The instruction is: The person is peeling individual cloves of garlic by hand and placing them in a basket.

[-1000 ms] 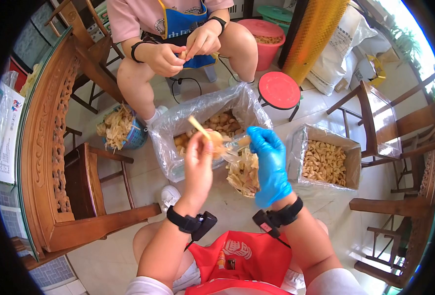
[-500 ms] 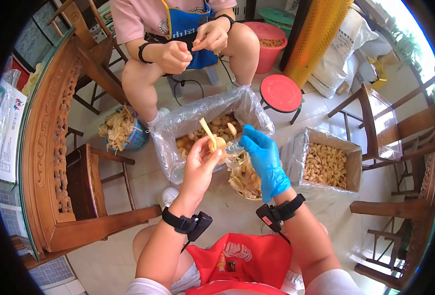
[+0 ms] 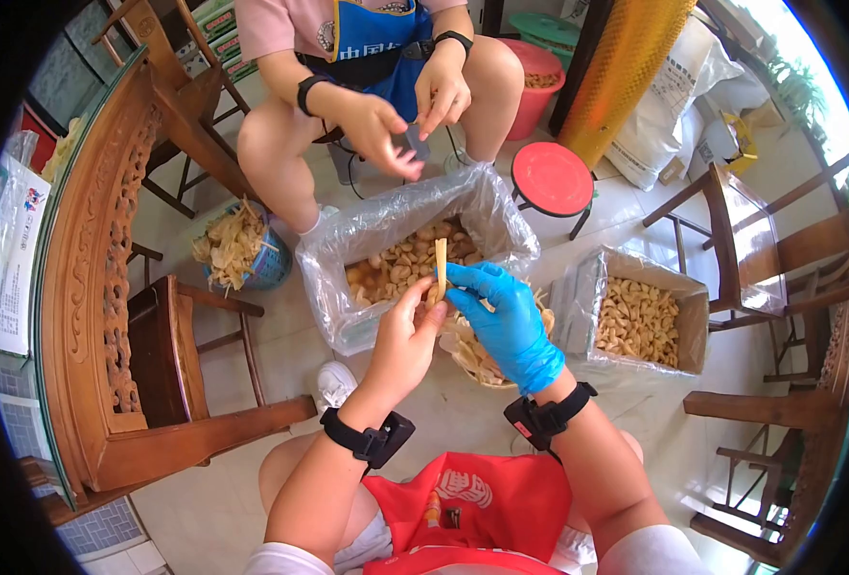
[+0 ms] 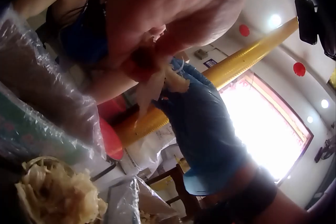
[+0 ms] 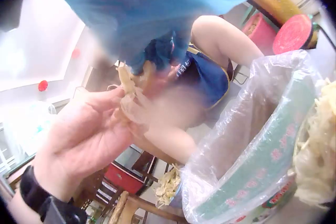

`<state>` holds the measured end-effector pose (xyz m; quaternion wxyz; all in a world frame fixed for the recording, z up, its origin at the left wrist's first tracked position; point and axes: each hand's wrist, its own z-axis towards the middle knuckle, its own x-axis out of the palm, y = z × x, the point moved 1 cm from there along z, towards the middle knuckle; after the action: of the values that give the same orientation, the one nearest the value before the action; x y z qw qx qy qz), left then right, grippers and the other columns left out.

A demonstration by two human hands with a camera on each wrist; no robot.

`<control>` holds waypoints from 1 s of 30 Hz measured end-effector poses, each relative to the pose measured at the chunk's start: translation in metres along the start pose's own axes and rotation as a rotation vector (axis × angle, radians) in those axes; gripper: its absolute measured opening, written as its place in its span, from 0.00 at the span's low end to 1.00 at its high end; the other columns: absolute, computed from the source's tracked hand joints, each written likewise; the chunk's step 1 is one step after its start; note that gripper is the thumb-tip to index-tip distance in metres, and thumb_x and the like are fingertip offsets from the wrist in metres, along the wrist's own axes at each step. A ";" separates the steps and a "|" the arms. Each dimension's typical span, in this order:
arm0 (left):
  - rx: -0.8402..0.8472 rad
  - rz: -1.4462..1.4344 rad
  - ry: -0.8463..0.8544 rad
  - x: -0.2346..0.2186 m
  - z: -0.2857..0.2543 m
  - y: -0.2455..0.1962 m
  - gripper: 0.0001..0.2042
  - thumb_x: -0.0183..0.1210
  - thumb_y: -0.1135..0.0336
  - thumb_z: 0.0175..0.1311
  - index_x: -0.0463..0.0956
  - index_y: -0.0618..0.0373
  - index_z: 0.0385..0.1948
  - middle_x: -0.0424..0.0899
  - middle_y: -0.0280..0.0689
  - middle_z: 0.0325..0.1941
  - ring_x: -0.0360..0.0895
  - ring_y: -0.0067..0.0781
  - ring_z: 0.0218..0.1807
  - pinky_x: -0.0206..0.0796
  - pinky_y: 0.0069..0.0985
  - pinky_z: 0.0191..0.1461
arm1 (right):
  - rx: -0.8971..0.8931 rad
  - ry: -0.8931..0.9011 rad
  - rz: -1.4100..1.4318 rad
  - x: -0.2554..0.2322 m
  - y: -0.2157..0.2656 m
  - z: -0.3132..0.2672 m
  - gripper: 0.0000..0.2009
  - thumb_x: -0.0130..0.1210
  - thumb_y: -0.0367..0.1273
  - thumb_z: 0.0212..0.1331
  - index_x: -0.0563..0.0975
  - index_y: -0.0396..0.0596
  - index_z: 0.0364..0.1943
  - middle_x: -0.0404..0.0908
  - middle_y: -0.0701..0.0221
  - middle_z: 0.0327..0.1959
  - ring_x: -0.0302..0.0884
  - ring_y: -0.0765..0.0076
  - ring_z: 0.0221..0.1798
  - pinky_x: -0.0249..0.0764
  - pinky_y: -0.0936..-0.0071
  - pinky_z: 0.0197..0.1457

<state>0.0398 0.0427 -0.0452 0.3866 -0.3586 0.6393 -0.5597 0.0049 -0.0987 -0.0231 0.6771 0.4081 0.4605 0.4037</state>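
Observation:
Both hands meet in front of the chest, over the near edge of a plastic-lined box [image 3: 340,326]. My bare left hand [image 3: 408,335] grips a garlic bulb [image 5: 128,97] with loose papery skin, its pale dry stalk [image 3: 441,261] standing upright in the head view. The right hand [image 3: 506,321], in a blue glove [image 4: 205,129], pinches at the bulb from the other side with its fingertips. Fingers cover most of the bulb in the head view. Garlic [image 3: 410,264] in cloves and bulbs lies in the lined box below.
At right stands another lined box of garlic cloves [image 3: 635,321]. Skins fill a basket [image 3: 477,355] below my right hand and a blue basket [image 3: 271,264] at left. Another person [image 3: 376,125] sits opposite. A red stool [image 3: 552,179] and wooden chairs [image 3: 745,240] stand around.
My right hand released a clove toward the box, then came left to the bulb. My left hand turned the stalk upright. The other person's hands moved lower and apart.

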 end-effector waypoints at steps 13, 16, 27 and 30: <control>0.049 -0.091 -0.022 0.010 0.002 -0.008 0.15 0.50 0.73 0.65 0.66 0.65 0.53 0.76 0.34 0.42 0.70 0.19 0.41 0.62 0.18 0.45 | 0.223 -0.279 0.383 0.014 0.000 -0.010 0.09 0.53 0.24 0.57 0.77 0.42 0.41 0.78 0.72 0.32 0.72 0.78 0.31 0.71 0.79 0.35; 0.074 -0.107 -0.035 0.014 0.000 -0.010 0.15 0.50 0.73 0.65 0.66 0.65 0.53 0.76 0.34 0.42 0.70 0.19 0.42 0.63 0.18 0.46 | 0.365 -0.312 0.510 0.013 0.001 -0.010 0.08 0.53 0.24 0.57 0.78 0.42 0.40 0.79 0.73 0.35 0.72 0.81 0.32 0.71 0.80 0.36; -0.022 -0.400 0.007 0.018 0.001 -0.020 0.14 0.49 0.72 0.66 0.68 0.63 0.52 0.77 0.32 0.42 0.72 0.19 0.41 0.64 0.19 0.48 | -0.136 -0.292 -0.227 0.000 0.028 -0.014 0.09 0.54 0.24 0.55 0.78 0.47 0.40 0.77 0.66 0.35 0.77 0.67 0.30 0.72 0.77 0.34; -0.059 -0.504 0.049 0.017 0.001 -0.023 0.13 0.48 0.70 0.67 0.69 0.62 0.51 0.77 0.31 0.42 0.72 0.19 0.41 0.65 0.19 0.48 | -0.334 -0.185 -0.458 -0.002 0.026 -0.017 0.09 0.55 0.24 0.54 0.78 0.47 0.40 0.77 0.64 0.35 0.77 0.62 0.30 0.72 0.75 0.32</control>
<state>0.0339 0.0250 -0.0242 0.2085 -0.5044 0.5549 -0.6279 -0.0161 -0.0890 -0.0023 0.8474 0.2117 0.4040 0.2717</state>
